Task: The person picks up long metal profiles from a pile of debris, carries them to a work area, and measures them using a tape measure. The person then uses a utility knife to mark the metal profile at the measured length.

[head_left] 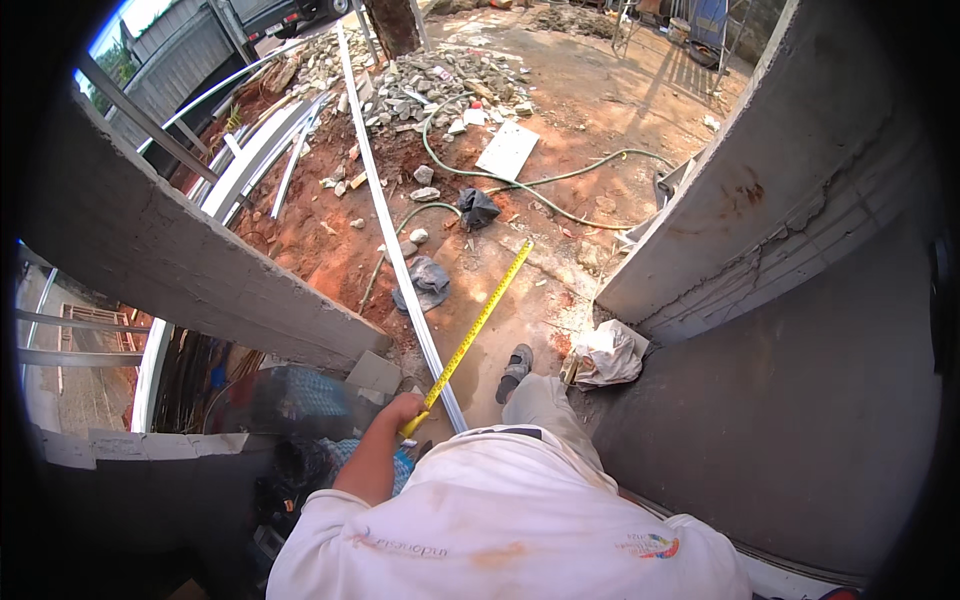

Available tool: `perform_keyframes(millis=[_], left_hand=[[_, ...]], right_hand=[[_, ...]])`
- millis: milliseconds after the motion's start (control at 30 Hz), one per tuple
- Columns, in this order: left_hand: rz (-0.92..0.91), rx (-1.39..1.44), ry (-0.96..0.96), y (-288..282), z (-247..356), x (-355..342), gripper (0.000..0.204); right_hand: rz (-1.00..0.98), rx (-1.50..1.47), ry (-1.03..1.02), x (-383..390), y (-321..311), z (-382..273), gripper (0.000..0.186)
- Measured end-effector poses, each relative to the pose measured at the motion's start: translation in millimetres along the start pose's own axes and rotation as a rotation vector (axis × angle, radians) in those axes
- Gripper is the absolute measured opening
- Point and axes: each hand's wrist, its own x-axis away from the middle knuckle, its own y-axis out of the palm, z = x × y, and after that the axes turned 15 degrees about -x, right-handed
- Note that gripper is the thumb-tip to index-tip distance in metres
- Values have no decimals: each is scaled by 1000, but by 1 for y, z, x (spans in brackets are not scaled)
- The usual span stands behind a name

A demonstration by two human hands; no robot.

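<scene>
My left hand (405, 408) is closed around the near end of a yellow tape measure (478, 322). Its blade is pulled out and points away from me, over the ground and slightly to the right. Beside it, a long white metal profile (388, 225) runs from close to my body to the rubble at the far end, passing just left of the blade's middle. The two appear to cross near my hand; whether they touch I cannot tell. My right hand is out of sight, with only my shirt and trouser leg showing on that side.
Grey concrete walls flank the opening at left (210, 245) and right (740, 200). Beyond lie a rubble heap (440, 85), a green hose (545, 203), a white board (508, 150) and a black bag (478, 208). A whitish sack (608, 353) stands by the right wall.
</scene>
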Motion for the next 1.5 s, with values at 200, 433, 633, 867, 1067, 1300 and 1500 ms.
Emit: perform_keyframes(millis=[200, 433, 633, 867, 1067, 1300, 1500], left_hand=[[-301, 210, -298, -35, -48, -84, 26], [-531, 151, -452, -91, -132, -124, 27], [-439, 268, -377, -158, -186, -261, 26], [-487, 184, -300, -227, -280, -431, 23], [-439, 65, -105, -318, -343, -642, 26], [-264, -87, 14, -446, -397, -813, 25], [-230, 154, -136, -474, -432, -935, 18]], right_hand=[[-9, -1, 127, -102, -34, 2, 40], [-33, 197, -350, -202, -110, -210, 36], [78, 60, -248, -301, -223, -396, 42], [34, -136, -267, -416, -285, -566, 42], [247, 269, -237, -507, -348, -497, 33], [356, -299, 33, -506, -416, -516, 33], [150, -36, 117, -558, -486, -567, 38]])
